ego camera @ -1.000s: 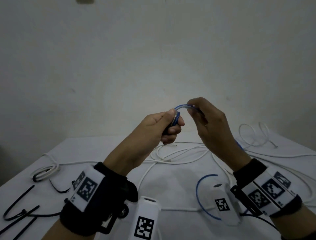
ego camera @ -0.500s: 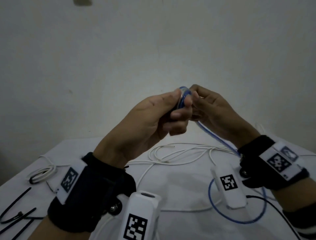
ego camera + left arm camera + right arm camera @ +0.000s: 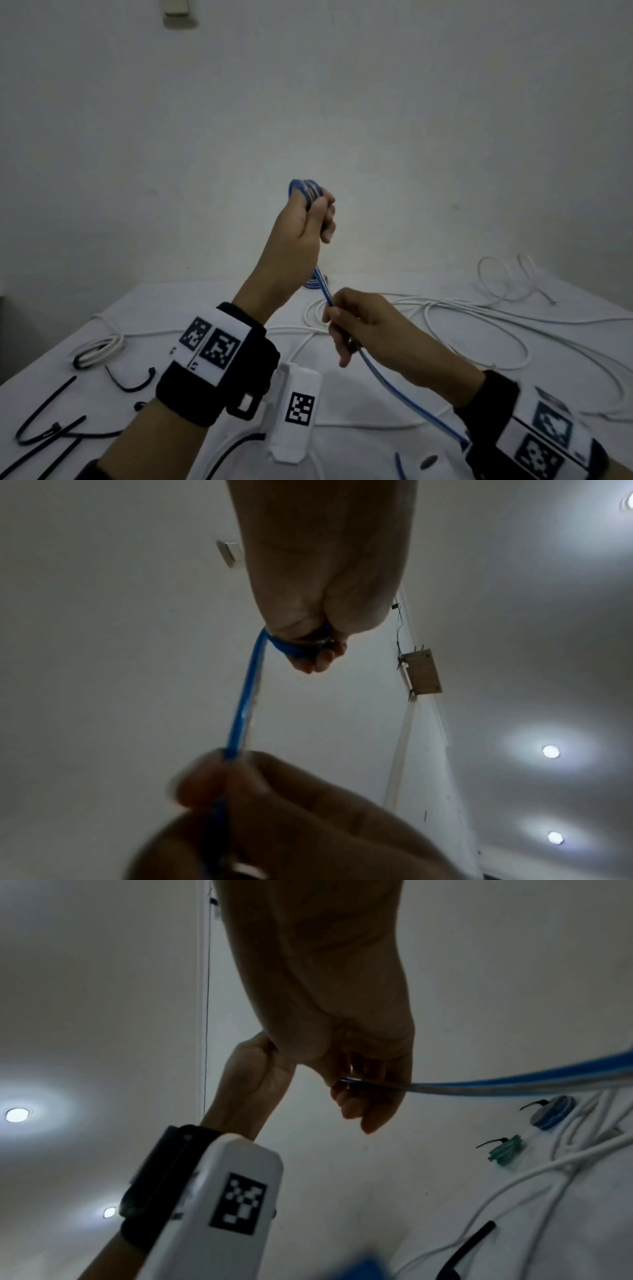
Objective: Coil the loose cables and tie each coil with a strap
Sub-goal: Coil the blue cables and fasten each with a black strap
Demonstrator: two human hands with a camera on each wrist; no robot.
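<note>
My left hand (image 3: pixel 317 219) is raised above the table and grips a small coil of blue cable (image 3: pixel 305 187) in its fist; the loops arch over the top of the fingers. One blue strand (image 3: pixel 323 284) runs straight down to my right hand (image 3: pixel 337 323), which pinches it lower and nearer to me. The rest of the blue cable (image 3: pixel 411 401) trails toward my right wrist. In the left wrist view the coil (image 3: pixel 294 647) wraps the left fingers. In the right wrist view the right fingers (image 3: pixel 363 1096) curl round the blue cable (image 3: pixel 514 1083).
Loose white cables (image 3: pixel 479 315) sprawl over the white table (image 3: pixel 171 298). A tied white coil (image 3: pixel 99 349) and several black straps (image 3: pixel 44 425) lie at the left. The right wrist view shows a tied blue coil (image 3: pixel 551 1112) and a green one (image 3: pixel 507 1150).
My left hand has risen with the coil. My right hand has come away from it, down and toward me, and the blue strand now runs straight between them.
</note>
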